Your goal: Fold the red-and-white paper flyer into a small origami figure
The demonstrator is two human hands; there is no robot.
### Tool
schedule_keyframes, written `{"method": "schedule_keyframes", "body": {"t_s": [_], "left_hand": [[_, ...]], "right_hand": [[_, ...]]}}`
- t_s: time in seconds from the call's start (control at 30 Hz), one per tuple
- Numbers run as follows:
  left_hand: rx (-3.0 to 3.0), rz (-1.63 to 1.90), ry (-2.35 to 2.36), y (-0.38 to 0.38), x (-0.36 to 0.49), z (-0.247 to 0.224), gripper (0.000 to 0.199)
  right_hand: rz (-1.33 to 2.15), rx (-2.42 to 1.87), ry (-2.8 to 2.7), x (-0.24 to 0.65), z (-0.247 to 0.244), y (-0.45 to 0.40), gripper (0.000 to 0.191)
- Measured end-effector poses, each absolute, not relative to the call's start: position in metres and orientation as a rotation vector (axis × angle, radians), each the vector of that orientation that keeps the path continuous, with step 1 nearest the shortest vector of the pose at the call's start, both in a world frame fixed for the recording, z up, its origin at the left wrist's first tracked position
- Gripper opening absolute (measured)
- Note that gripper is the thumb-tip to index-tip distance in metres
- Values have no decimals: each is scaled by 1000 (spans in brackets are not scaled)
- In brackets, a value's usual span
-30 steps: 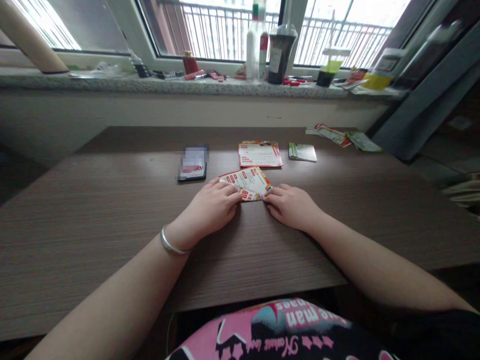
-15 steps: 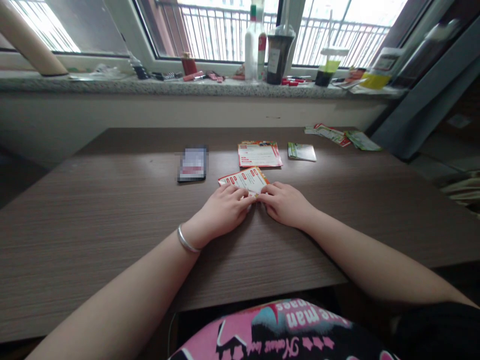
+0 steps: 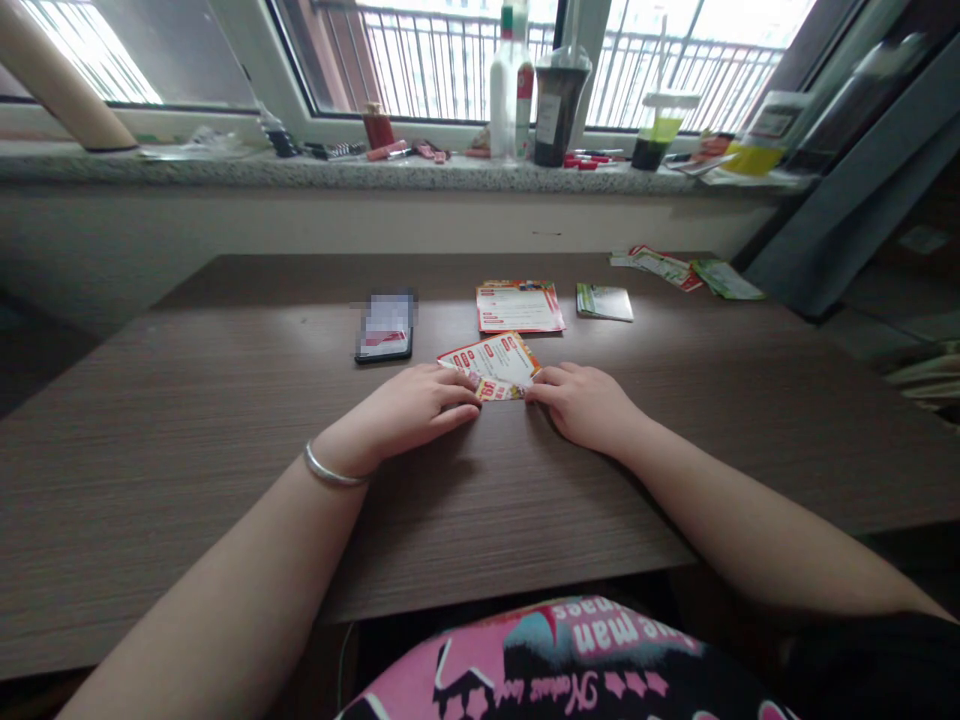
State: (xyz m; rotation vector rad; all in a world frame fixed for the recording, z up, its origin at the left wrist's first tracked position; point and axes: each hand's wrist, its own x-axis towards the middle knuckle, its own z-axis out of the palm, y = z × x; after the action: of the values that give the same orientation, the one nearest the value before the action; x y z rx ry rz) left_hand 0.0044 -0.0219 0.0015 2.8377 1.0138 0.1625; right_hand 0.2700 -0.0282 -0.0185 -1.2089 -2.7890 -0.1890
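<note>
A printed white, red and orange leaflet (image 3: 491, 357) lies on the table between my hands. Its near edge is folded up, showing a strip of yellow and purple print. My left hand (image 3: 409, 410), with a silver bangle at the wrist, rests on the leaflet's left side, fingers stretched out and thumb apart. At the right end of the fold, my right hand (image 3: 589, 405) pinches the paper between thumb and fingers. Just beyond lies a stack of similar leaflets (image 3: 519, 308).
A phone (image 3: 385, 328) lies left of the leaflets. Right of the stack is a small pile of green-and-white cards (image 3: 604, 302); more leaflets (image 3: 667, 268) are scattered at the back right. Bottles (image 3: 510, 110) and a dark drink cup (image 3: 559, 110) stand on the windowsill (image 3: 420, 175).
My left hand has slid left along the near edge, away from my right hand, uncovering the folded strip. My right hand has shifted slightly right and still pinches the leaflet.
</note>
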Motion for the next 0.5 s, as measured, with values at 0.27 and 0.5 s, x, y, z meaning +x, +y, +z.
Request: {"method": "schedule_keyframes", "body": {"t_s": [0.27,0.5], "left_hand": [[2761,205,1091,-18,-6,1,33],[2735,154,1144,-13,-14,0,37]], "right_hand": [[-72,-1376,-2756,285,-9,-27,36],[-58,-1480,-2730,293,-4,-25,35]]}}
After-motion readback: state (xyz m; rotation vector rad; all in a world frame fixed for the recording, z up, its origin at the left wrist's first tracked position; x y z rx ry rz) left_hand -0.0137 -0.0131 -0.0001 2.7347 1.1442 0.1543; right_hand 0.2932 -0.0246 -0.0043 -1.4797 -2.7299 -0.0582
